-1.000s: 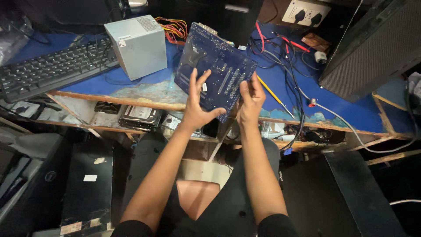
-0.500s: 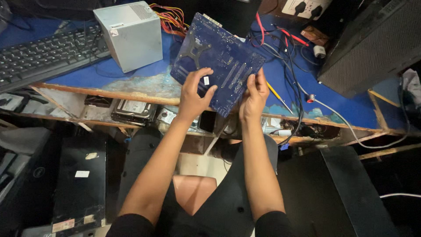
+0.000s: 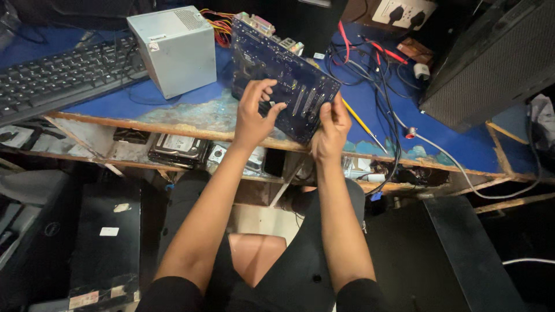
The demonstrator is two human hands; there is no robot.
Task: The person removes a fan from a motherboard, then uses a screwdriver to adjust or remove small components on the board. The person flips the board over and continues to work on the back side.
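Hands (image 3: 254, 118) grip motherboard (image 3: 283, 78) between power supply (image 3: 173, 49) and cables (image 3: 378, 86)

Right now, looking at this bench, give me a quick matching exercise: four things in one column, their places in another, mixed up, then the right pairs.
Things:
1. circuit board
2. power supply box
3. keyboard
4. hard drive

Places:
A. far left of the bench top
B. shelf under the bench top
C. between the left hand and right hand
D. bench top, between keyboard and board

Pairs: 1-C, 2-D, 3-A, 4-B
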